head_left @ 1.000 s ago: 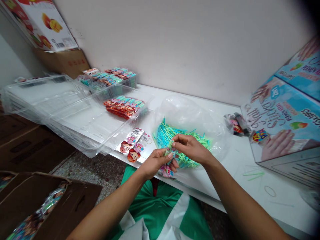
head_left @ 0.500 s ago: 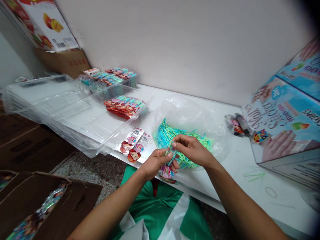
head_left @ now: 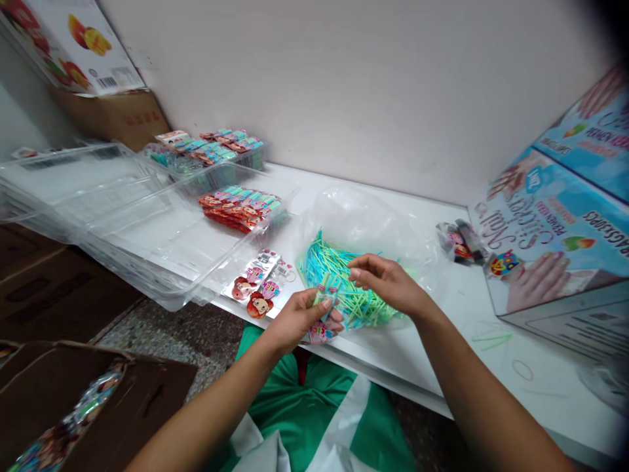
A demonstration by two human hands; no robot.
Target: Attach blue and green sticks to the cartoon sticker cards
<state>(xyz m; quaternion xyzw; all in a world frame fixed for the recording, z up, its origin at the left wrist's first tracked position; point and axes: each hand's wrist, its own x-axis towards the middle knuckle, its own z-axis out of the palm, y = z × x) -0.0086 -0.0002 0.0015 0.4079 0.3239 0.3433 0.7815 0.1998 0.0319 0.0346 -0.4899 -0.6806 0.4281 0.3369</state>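
From the wearer's head, a single camera looks forward and steeply down past the lap [head_left: 275,393], fairly near the left hand [head_left: 297,321] and right hand [head_left: 388,282], facing a white table [head_left: 403,357] and wall [head_left: 295,78]; the upper-right corner (dark, blurred) is perhaps lens edge.

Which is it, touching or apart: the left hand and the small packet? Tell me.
Touching: the head view shows the left hand gripping the small packet, thumb on its front.
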